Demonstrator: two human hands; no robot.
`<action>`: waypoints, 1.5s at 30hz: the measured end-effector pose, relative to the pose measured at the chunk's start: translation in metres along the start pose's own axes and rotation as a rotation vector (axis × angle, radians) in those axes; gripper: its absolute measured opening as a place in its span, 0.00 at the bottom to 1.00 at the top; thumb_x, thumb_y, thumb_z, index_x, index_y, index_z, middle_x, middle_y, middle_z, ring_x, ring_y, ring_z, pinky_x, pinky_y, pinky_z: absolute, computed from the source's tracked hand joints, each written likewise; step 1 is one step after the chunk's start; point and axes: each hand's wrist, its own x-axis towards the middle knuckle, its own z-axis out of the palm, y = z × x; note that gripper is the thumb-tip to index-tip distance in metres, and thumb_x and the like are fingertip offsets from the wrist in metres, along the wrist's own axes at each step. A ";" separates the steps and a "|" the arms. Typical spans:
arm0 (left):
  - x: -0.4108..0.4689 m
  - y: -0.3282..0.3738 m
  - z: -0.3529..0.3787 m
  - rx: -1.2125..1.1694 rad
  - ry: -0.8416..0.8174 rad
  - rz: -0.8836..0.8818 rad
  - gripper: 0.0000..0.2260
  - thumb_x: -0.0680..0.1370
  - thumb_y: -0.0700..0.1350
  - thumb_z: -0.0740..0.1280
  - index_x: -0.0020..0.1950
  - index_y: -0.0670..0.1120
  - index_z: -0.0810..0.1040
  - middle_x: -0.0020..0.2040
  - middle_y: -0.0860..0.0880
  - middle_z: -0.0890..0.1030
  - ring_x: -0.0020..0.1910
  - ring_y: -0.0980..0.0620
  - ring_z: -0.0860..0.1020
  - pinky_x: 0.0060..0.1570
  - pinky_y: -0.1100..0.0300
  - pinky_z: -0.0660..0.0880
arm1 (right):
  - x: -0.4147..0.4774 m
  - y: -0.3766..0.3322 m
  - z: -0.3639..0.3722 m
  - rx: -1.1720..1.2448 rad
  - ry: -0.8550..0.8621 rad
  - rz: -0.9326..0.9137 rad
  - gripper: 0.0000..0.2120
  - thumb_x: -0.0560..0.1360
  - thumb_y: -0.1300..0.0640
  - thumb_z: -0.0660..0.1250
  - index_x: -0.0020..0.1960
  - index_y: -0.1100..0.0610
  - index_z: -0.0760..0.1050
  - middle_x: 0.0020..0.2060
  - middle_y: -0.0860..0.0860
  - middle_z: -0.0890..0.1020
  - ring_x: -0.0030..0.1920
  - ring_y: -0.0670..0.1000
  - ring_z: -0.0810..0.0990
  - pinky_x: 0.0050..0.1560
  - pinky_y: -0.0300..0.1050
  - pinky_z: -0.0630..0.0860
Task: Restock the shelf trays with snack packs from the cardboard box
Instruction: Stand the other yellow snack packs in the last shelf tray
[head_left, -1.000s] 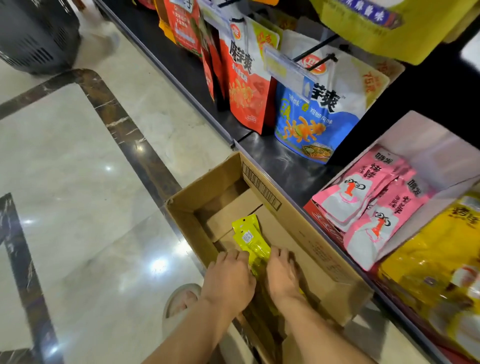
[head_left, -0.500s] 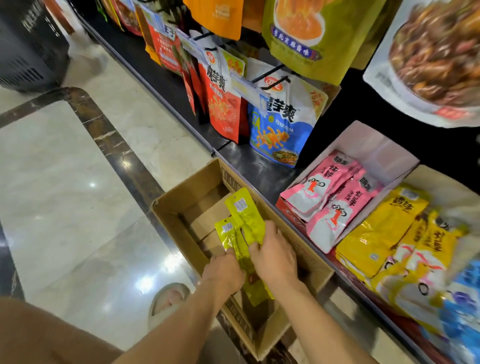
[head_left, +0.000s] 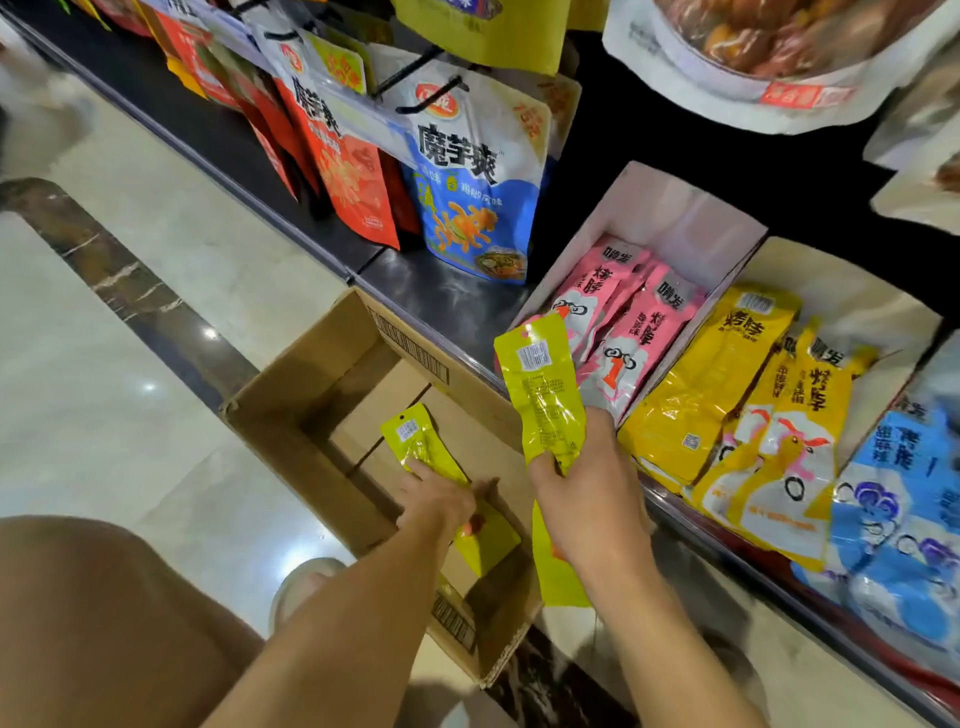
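While the left hand (head_left: 436, 499) grips a second green pack (head_left: 421, 441) low inside the cardboard box (head_left: 311, 395) in the head view, the right hand (head_left: 587, 499) holds a green pack (head_left: 545, 395) above the box rim. Its long axis points toward the pink-pack tray (head_left: 675, 208), just beside it. The right hand is nearer.

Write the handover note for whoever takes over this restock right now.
Right hand grips a yellow-green pack, lifted clear of the cardboard box, in front of the pink-pack tray.
Left hand is down in the box, holding a second pack.
Done: two packs picked up. No yellow-green pack shows in any tray in view.
Left: put both into their tray; which one, I cannot tell.
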 end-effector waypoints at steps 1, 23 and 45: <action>0.000 0.002 0.005 0.040 0.018 -0.015 0.57 0.69 0.67 0.71 0.80 0.45 0.36 0.80 0.44 0.49 0.77 0.40 0.53 0.70 0.43 0.61 | -0.001 0.005 -0.001 0.019 -0.006 0.008 0.21 0.78 0.55 0.67 0.68 0.50 0.66 0.56 0.50 0.77 0.54 0.54 0.76 0.44 0.42 0.65; -0.077 -0.002 -0.082 -0.810 -0.008 0.236 0.06 0.72 0.36 0.66 0.47 0.40 0.78 0.40 0.41 0.78 0.39 0.47 0.76 0.36 0.56 0.72 | -0.001 -0.009 -0.009 0.287 -0.055 0.068 0.12 0.68 0.48 0.71 0.50 0.50 0.76 0.41 0.47 0.83 0.42 0.51 0.82 0.39 0.46 0.79; -0.295 -0.012 -0.181 -0.817 -0.020 0.806 0.08 0.71 0.33 0.68 0.48 0.44 0.78 0.42 0.38 0.83 0.37 0.42 0.81 0.45 0.37 0.80 | -0.085 -0.028 -0.107 0.989 -0.028 0.171 0.36 0.58 0.46 0.83 0.60 0.49 0.70 0.52 0.50 0.83 0.52 0.53 0.82 0.46 0.51 0.78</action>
